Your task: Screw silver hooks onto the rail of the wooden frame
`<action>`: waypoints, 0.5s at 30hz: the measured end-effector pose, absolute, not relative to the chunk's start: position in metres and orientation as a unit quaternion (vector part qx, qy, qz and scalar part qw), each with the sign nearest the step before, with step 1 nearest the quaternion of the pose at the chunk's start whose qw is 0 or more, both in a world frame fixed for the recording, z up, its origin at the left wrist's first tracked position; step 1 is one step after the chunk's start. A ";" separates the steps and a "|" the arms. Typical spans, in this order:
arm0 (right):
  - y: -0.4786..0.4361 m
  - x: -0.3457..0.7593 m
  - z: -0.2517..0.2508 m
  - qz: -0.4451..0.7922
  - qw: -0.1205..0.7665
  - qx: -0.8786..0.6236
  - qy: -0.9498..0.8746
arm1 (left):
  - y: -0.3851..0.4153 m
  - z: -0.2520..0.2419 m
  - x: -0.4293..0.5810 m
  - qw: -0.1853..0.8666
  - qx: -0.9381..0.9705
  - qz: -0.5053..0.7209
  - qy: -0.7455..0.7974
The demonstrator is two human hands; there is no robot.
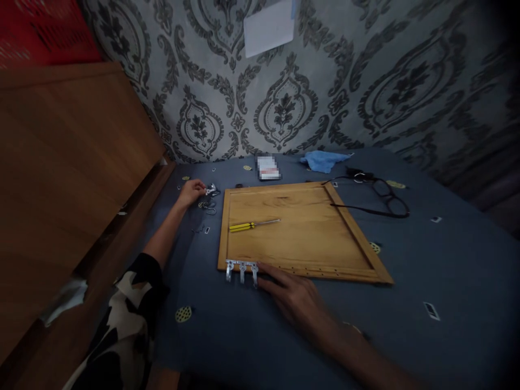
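Note:
A wooden frame panel (309,238) lies flat on a blue cloth-covered surface (447,260). A yellow-handled screwdriver (252,225) rests on the panel's left part. Three small metal brackets (242,269) stick out from the panel's near left edge. My right hand (294,295) lies flat with fingers stretched out, fingertips touching the panel's near edge beside the brackets. My left hand (192,192) reaches far left of the panel and is curled on a small metal piece (210,190), among several loose metal parts (205,208).
A pair of black glasses (385,200) lies right of the panel's far corner. A blue rag (323,160) and a small card or box (268,168) sit at the back by the patterned wall. Wooden furniture (69,162) stands along the left.

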State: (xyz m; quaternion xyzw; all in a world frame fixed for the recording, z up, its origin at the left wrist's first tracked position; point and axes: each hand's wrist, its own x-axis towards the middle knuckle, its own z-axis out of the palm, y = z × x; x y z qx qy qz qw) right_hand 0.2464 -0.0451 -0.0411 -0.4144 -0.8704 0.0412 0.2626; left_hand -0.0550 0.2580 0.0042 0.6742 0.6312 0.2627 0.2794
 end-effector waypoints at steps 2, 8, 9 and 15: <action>-0.045 0.247 -0.042 0.037 0.261 -0.414 -0.871 | 0.251 0.008 -0.051 0.255 0.684 0.258 0.632; -0.044 0.246 -0.040 0.028 0.276 -0.403 -0.872 | 0.214 0.047 -0.036 0.201 0.714 0.309 0.595; -0.045 0.246 -0.041 0.025 0.277 -0.404 -0.871 | 0.201 0.055 -0.028 0.208 0.723 0.319 0.577; -0.043 0.249 -0.060 0.045 0.273 -0.426 -0.861 | 0.064 0.091 0.036 0.430 0.842 0.229 0.231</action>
